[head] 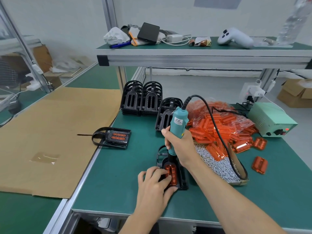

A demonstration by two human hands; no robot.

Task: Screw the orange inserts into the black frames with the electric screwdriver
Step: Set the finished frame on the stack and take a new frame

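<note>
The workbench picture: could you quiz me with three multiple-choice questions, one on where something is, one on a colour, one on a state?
1. Where does the finished frame lie?
A. Left, by the cardboard
B. On the shelf
C. In the screw tray

2. What colour is the screwdriver?
A. Yellow
B. Teal
C. White

3. What is the right hand doing?
A. Resting open
B. Picking screws
C. Gripping the screwdriver

Answers:
A, the finished frame lies beside the cardboard.
B, the screwdriver is teal.
C, the right hand wraps it.

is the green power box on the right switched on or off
On, it seems: a small red light glows on the front of the green power box, beside its knob and switch. The switch position itself is too small to read.
</note>
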